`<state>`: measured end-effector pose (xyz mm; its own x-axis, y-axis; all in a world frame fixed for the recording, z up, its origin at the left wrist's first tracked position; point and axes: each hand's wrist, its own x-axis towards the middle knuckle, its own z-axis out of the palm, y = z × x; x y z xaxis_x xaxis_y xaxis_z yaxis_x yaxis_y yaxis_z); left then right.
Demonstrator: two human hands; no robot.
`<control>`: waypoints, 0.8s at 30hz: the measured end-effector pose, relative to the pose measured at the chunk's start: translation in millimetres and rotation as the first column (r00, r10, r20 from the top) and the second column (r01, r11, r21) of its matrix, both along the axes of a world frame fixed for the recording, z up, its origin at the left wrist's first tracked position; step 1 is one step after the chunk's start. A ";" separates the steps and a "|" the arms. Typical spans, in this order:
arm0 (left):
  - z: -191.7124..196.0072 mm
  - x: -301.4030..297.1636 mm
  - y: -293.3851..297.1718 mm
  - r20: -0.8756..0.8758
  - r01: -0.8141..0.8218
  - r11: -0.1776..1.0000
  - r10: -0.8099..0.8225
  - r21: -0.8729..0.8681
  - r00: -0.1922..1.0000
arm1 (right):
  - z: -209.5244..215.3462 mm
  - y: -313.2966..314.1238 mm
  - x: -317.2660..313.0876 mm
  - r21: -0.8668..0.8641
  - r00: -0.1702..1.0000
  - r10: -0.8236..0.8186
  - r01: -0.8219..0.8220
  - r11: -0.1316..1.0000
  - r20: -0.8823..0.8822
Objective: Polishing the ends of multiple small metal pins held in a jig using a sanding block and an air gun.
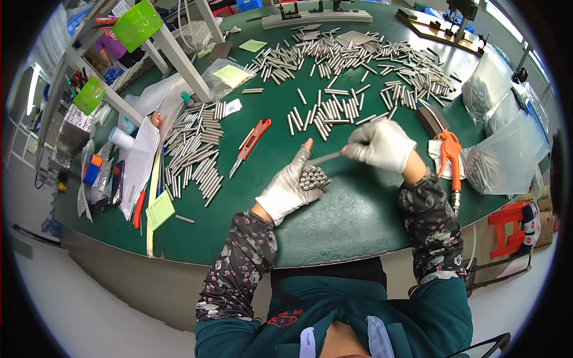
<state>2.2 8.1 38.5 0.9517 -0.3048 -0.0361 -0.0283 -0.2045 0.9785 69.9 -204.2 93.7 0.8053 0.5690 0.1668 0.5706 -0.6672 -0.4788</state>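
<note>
Rod bundle [313, 177] on table [358, 215] centre, utility knife [250, 145] left of it, air gun [452, 161] right, loose rods [352, 59] behind.

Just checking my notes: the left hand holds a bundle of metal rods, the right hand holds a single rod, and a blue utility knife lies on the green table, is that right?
Not quite: the head view shows the utility knife is orange-red, not blue. The rest holds: the left hand cradles a bundle of rods, the right hand pinches a single rod, over the green table.

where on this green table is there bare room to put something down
The widest bare stretch of the green table lies along the near edge, under and between the left hand and right hand. A smaller patch lies right of the orange utility knife. The far half is crowded with loose metal rods.
</note>
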 end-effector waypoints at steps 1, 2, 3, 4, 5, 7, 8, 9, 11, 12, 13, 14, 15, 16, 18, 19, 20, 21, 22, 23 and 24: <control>3.3 -2.5 -1.5 -0.063 0.001 0.998 -0.005 -0.067 0.998 | 0.2 7.2 -4.1 -0.068 0.999 0.028 -0.027 0.997 0.019; 5.7 -3.8 -2.3 -0.064 0.006 0.998 -0.011 -0.067 0.998 | -0.8 11.7 -6.3 -0.136 0.998 0.057 -0.052 0.989 0.036; 7.7 -4.9 -3.1 -0.113 0.013 0.995 -0.025 -0.104 0.993 | -8.3 8.3 -0.5 -0.087 1.000 0.027 -0.028 0.996 -0.015; 8.6 -4.1 -2.4 -0.155 0.007 0.990 -0.029 -0.140 0.987 | -6.4 5.2 5.7 -0.123 0.999 -0.043 0.041 0.992 -0.017; 7.4 -2.6 -1.0 -0.152 0.001 0.990 -0.023 -0.141 0.988 | -5.3 -0.8 10.5 -0.118 0.995 -0.100 0.097 0.988 -0.020; 3.3 -0.3 0.9 -0.083 0.027 0.999 -0.031 -0.042 0.996 | -0.6 -3.5 5.4 -0.074 0.993 -0.117 0.116 0.991 -0.011; 2.9 -0.9 0.0 -0.085 0.025 0.999 -0.029 -0.044 0.996 | -3.5 0.9 0.3 -0.054 0.999 0.002 0.001 0.999 0.048; 3.2 -1.7 -1.2 -0.088 0.005 0.998 -0.011 -0.067 0.996 | -2.4 9.5 -2.1 -0.092 0.999 0.036 -0.036 0.995 -0.002; 3.2 -2.3 0.3 -0.089 -0.004 0.996 -0.003 -0.084 0.996 | -4.1 12.7 3.8 -0.116 0.998 0.046 -0.050 0.992 -0.040; 1.5 -2.6 1.7 -0.085 0.018 0.996 -0.026 -0.086 0.996 | -3.3 9.4 7.2 -0.190 0.997 -0.064 0.070 0.979 0.038; 1.2 -2.5 1.6 -0.078 0.030 0.995 -0.037 -0.091 0.996 | -1.6 2.1 11.5 -0.153 0.995 -0.100 0.102 0.983 0.024; 2.2 -2.4 1.4 -0.075 0.023 0.995 -0.030 -0.092 0.997 | 0.4 -2.5 14.2 -0.116 0.991 -0.134 0.134 0.984 0.008; 4.2 -2.2 0.8 -0.086 0.014 0.995 -0.022 -0.096 0.996 | -0.1 -4.0 11.3 -0.066 0.997 -0.072 0.073 0.995 0.017; 4.4 -2.2 -0.5 -0.105 0.017 0.995 -0.028 -0.100 0.994 | -2.6 -1.4 8.2 -0.023 0.994 0.070 -0.069 0.997 0.082; 2.3 -0.7 -1.8 -0.089 0.022 0.998 -0.028 -0.066 0.996 | -2.1 9.0 4.1 -0.133 0.995 0.101 -0.103 0.986 -0.025; 3.1 -0.1 -0.3 -0.064 0.015 1.000 -0.017 -0.026 0.998 | -4.9 7.6 11.5 -0.097 0.993 0.116 -0.119 0.988 -0.037; 4.5 -0.3 1.2 -0.062 0.013 1.000 -0.015 -0.025 0.998 | -4.5 2.8 15.7 -0.106 0.998 0.059 -0.056 0.993 0.028; 6.5 -0.9 2.6 -0.038 0.040 0.999 -0.039 0.013 0.998 | -2.4 -3.0 17.9 -0.123 0.999 -0.021 0.026 0.992 0.040; 6.1 -0.9 2.5 -0.019 0.063 0.997 -0.062 0.048 0.998 | 1.4 -6.5 18.7 -0.143 0.994 -0.098 0.104 0.984 0.051; 6.2 -0.4 2.4 -0.020 0.058 0.997 -0.057 0.045 0.998 | 1.1 -6.9 16.0 -0.059 0.999 -0.041 0.041 0.997 0.002; 6.4 0.3 2.2 -0.007 0.059 0.997 -0.059 0.043 0.998 | -0.1 -2.9 14.3 -0.026 0.996 0.084 -0.084 0.996 0.024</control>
<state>2.5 10.3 44.9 0.9320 -0.3581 -0.0556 -0.0362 -0.2446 0.9689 84.2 -207.1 93.6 0.7501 0.6387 0.1712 0.6368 -0.6280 -0.4474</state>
